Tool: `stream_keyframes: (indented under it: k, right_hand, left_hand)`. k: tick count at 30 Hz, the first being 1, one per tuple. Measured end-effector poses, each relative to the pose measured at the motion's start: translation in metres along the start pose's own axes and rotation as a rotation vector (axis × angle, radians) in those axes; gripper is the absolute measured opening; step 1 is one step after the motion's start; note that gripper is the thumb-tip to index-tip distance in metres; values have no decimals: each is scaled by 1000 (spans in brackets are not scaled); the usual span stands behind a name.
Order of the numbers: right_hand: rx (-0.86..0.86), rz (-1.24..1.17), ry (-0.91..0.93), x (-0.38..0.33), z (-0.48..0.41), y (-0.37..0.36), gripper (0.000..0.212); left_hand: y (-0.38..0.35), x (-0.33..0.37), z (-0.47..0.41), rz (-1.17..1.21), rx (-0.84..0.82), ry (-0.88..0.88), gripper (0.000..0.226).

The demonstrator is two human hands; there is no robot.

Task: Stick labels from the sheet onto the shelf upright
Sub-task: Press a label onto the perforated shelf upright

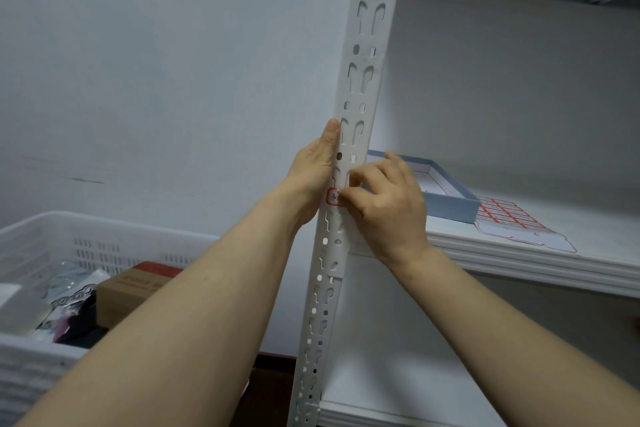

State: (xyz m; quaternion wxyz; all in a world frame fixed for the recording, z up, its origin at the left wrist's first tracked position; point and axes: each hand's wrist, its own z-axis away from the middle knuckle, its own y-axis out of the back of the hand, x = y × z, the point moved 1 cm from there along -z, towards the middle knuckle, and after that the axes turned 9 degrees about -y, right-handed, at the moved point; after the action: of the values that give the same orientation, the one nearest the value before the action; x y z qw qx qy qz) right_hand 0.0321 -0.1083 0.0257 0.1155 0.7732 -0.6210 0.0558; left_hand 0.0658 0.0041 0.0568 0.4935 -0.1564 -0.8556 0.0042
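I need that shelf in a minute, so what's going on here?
A person is sticking a label on the white upright of the shelf. The left hand holds the upright from its left side, thumb lying up along the edge. The curled fingers of the right hand hold a red-bordered label against its front. The label sheet lies on the shelf board to the right, next to a shallow blue box.

Room is lying open left of the upright (360, 80), above the crate (104, 222), while the left hand (317, 166) and right hand (388, 204) are crowding the upright at the label (333, 197). A box (450, 206) is blocking the shelf's (519, 263) front left corner behind the upright, a sheet (509, 217) is lying beside it, and the air above both is standing open.
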Motion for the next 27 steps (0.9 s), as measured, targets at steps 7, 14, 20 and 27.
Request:
stream_keyframes:
  k: [7,14,20,27]
  right_hand:
    - [52,150,192,-3,-14,-4,12]
    - [57,170,224,-3,-20,-8,6]
    - [80,158,180,-3,-17,-9,11]
    - [16,122,149,4,-6,-7,8]
  left_hand:
    - [1,2,1,-38,4,-6,71]
    - [2,1,0,-47,40,8,75]
    - [1,-1,0,-10,20,-8,72]
    - [1,-1,0,26,4,5,59]
